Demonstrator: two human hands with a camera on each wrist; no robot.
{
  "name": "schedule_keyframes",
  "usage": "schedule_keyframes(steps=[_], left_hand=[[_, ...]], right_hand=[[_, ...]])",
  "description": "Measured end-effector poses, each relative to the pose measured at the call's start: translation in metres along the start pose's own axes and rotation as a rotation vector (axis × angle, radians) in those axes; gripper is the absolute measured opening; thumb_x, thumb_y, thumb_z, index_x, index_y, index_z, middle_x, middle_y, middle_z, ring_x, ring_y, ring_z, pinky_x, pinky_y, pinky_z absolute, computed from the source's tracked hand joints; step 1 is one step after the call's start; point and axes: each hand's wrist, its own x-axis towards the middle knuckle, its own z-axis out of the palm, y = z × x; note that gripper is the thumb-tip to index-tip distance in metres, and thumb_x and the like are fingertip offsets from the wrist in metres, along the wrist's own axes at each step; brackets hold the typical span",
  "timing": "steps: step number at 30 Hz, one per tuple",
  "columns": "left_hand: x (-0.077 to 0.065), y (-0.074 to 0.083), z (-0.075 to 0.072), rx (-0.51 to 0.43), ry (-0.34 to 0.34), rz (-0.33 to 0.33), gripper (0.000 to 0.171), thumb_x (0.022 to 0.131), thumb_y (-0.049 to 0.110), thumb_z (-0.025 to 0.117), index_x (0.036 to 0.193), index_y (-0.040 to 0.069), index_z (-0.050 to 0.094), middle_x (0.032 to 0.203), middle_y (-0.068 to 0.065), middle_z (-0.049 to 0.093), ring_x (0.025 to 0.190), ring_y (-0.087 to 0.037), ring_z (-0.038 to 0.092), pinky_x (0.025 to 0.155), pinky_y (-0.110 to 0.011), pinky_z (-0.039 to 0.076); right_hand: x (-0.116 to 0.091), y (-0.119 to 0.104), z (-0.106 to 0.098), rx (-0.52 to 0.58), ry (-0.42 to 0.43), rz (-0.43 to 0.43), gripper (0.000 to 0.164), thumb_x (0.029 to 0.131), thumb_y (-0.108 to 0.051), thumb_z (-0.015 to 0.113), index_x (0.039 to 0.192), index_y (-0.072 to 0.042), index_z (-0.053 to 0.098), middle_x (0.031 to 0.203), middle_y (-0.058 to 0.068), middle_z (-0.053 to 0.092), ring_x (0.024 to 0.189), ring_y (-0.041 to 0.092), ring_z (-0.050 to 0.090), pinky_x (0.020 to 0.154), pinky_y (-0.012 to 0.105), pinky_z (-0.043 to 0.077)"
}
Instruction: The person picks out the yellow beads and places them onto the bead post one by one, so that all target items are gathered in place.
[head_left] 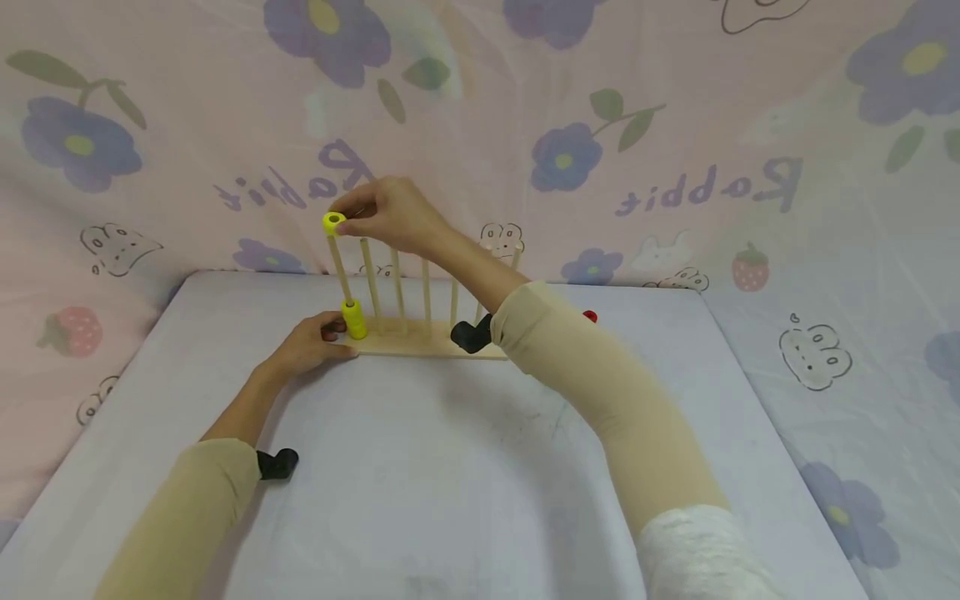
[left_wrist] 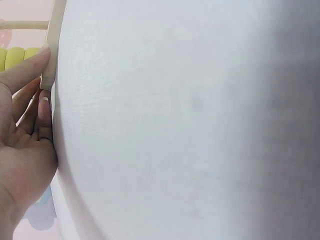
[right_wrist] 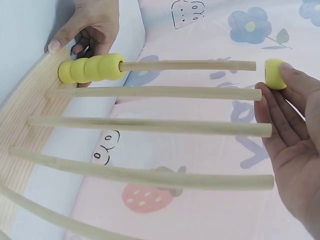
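Note:
A yellow bead [head_left: 333, 222] with a hole through it is pinched between the thumb and fingers of my right hand [head_left: 393, 215]. It lines up with the tip of the leftmost wooden peg [right_wrist: 190, 65]; the right wrist view shows a small gap between them. Several yellow beads [right_wrist: 90, 68] are stacked at the foot of that peg. My left hand [head_left: 303, 346] grips the left end of the wooden base [head_left: 412, 342], its thumb on the top face. Other upright pegs [right_wrist: 150, 126] along the base carry no beads where they show; my right forearm covers some of them in the head view.
A small red object [head_left: 590, 317] lies at the table's back right, partly behind my right sleeve. The base stands near the back edge of the white-covered table [head_left: 420, 500]. A printed cloth [head_left: 480, 100] hangs close behind it. Black wrist mounts [head_left: 277, 465] stick out from both sleeves.

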Motion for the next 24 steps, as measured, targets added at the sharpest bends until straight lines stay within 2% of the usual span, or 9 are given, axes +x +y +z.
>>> schedule_keyframes(steps=[7, 17, 24], left_hand=[[0.001, -0.003, 0.000, -0.005, -0.019, -0.013, 0.081, 0.088, 0.018, 0.077, 0.150, -0.007, 0.031, 0.144, -0.028, 0.045, 0.129, -0.042, 0.044, 0.111, -0.052, 0.034], [0.001, -0.004, 0.000, -0.001, -0.014, -0.023, 0.081, 0.088, 0.019, 0.076, 0.150, -0.006, 0.032, 0.144, -0.027, 0.045, 0.128, -0.041, 0.045, 0.111, -0.053, 0.034], [0.001, -0.006, -0.001, 0.000, -0.018, -0.019, 0.082, 0.088, 0.021, 0.076, 0.151, -0.006, 0.031, 0.144, -0.027, 0.045, 0.129, -0.041, 0.045, 0.111, -0.052, 0.034]], right_hand=[[0.001, 0.003, 0.007, -0.014, -0.031, 0.025, 0.027, 0.090, -0.021, 0.075, 0.116, -0.013, 0.074, 0.105, -0.006, 0.074, 0.090, 0.002, 0.066, 0.081, 0.017, 0.051], [0.005, 0.006, 0.014, -0.062, -0.089, 0.072, 0.029, 0.093, -0.027, 0.072, 0.120, -0.018, 0.073, 0.110, -0.010, 0.073, 0.096, -0.001, 0.065, 0.084, 0.015, 0.049], [0.006, 0.007, 0.016, -0.086, -0.099, 0.079, 0.030, 0.092, -0.026, 0.073, 0.121, -0.016, 0.073, 0.112, -0.007, 0.073, 0.098, 0.000, 0.066, 0.084, 0.014, 0.049]])
